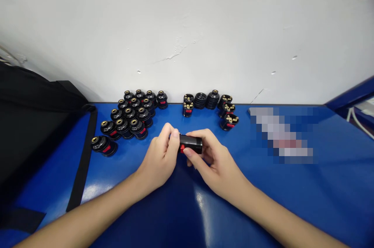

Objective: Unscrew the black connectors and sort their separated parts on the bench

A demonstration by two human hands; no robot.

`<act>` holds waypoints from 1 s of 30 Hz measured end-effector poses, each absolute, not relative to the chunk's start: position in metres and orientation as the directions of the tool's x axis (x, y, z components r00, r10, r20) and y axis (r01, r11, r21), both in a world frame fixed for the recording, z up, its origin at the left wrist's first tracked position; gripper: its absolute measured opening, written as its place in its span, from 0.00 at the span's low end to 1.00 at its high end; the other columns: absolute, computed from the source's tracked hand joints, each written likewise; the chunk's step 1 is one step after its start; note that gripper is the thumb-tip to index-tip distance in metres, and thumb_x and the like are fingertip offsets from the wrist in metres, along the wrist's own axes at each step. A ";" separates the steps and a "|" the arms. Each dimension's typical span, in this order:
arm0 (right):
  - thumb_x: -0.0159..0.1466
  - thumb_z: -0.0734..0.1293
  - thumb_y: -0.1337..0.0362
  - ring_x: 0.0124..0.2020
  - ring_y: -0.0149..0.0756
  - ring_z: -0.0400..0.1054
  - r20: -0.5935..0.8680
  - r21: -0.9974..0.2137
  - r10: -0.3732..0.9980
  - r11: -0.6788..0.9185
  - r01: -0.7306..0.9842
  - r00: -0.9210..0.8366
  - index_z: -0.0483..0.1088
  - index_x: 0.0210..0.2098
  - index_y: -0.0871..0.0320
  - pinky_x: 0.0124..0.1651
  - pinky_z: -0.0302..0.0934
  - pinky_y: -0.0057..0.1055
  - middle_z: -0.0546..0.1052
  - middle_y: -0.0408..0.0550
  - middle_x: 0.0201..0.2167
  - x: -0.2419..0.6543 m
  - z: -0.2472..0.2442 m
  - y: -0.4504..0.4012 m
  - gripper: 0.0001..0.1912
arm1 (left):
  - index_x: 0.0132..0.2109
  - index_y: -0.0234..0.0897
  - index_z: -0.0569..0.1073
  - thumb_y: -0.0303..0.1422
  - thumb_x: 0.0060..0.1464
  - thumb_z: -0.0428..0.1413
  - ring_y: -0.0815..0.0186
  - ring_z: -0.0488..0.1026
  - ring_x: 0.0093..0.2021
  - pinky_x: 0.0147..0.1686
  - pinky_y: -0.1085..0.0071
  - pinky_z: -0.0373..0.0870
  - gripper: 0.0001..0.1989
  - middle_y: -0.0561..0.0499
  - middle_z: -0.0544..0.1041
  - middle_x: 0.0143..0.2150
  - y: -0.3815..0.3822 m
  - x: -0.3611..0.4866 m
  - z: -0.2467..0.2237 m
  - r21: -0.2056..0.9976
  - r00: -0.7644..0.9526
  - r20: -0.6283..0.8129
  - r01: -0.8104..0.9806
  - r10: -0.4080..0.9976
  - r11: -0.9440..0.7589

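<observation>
A black lamp holder (191,143) with a red switch lies sideways between my two hands, above the blue table. My left hand (162,154) is closed round its left end, which the fingers hide. From the right, my right hand (213,160) grips the body, the thumb beside the red switch. Behind my left hand stand several capped lamp holders (128,113), each with a brass ring on top and a red switch. Farther back are open socket bodies (229,122) with brass contacts showing, plus black ribbed caps (200,100).
A white wall (187,37) rises along the back edge of the blue table (163,217). On the left sits a black bag (35,123) with a strap (82,166) trailing over the table. A blurred-out flat item (280,135) lies at the right.
</observation>
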State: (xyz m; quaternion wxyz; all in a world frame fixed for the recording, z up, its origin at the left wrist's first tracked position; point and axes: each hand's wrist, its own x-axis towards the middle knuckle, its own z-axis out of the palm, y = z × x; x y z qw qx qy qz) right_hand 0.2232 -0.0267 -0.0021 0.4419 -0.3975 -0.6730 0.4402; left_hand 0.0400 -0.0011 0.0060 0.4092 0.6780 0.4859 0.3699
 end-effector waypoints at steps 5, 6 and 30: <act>0.73 0.69 0.62 0.53 0.38 0.75 0.353 -0.894 0.884 0.415 0.168 -0.308 0.68 0.57 0.48 0.56 0.73 0.36 0.75 0.48 0.53 0.228 -0.002 -0.019 0.14 | 0.39 0.42 0.62 0.47 0.76 0.42 0.67 0.66 0.28 0.29 0.69 0.60 0.18 0.56 0.68 0.30 0.003 0.038 0.003 0.891 0.238 0.139 0.393 0.961 -0.227; 0.73 0.69 0.60 0.50 0.37 0.77 0.312 -0.916 0.902 0.369 0.158 -0.298 0.66 0.57 0.49 0.53 0.74 0.36 0.76 0.48 0.51 0.229 -0.001 -0.019 0.15 | 0.42 0.41 0.64 0.46 0.76 0.43 0.66 0.68 0.29 0.30 0.69 0.61 0.17 0.56 0.70 0.31 0.003 0.038 0.003 0.889 0.257 0.155 0.384 0.954 -0.248; 0.64 0.75 0.67 0.52 0.46 0.76 0.511 -0.668 0.840 0.521 0.531 -0.182 0.58 0.26 0.52 0.54 0.71 0.43 0.79 0.52 0.47 0.244 0.004 -0.005 0.20 | 0.53 0.40 0.67 0.50 0.75 0.45 0.67 0.70 0.33 0.36 0.68 0.65 0.18 0.56 0.72 0.32 0.005 0.037 -0.002 0.939 0.253 0.152 0.264 0.955 -0.219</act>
